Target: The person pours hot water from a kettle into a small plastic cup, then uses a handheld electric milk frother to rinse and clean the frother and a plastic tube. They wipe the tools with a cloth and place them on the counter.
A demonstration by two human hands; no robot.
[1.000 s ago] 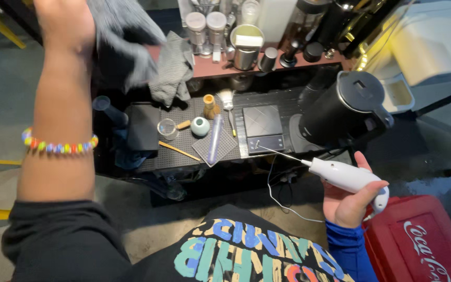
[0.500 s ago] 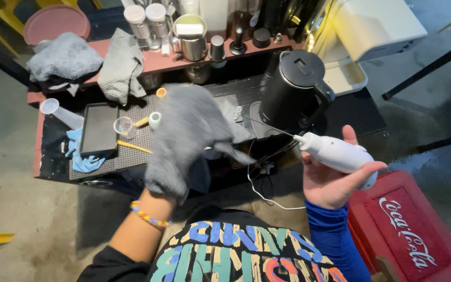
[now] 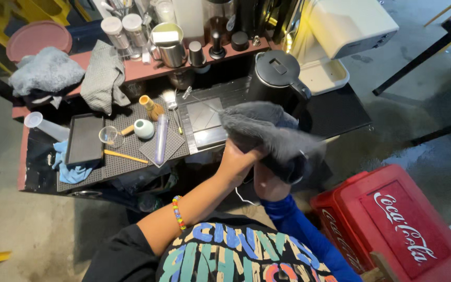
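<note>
Now both hands, left [image 3: 238, 159] and right [image 3: 267, 184], grip the grey cloth [image 3: 270, 133] draped over them.

A cloth [image 3: 267, 133] lay draped over both hands [image 3: 241, 159] in front of the counter [image 3: 340, 107]. A kettle [image 3: 277, 78] stood behind it, a scale [image 3: 204, 122] left of it, a cooler [image 3: 392, 224] on the floor right.

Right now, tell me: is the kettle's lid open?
No. The black kettle stands on the counter with its lid flat and closed, just behind the grey cloth held by the left hand.
</note>
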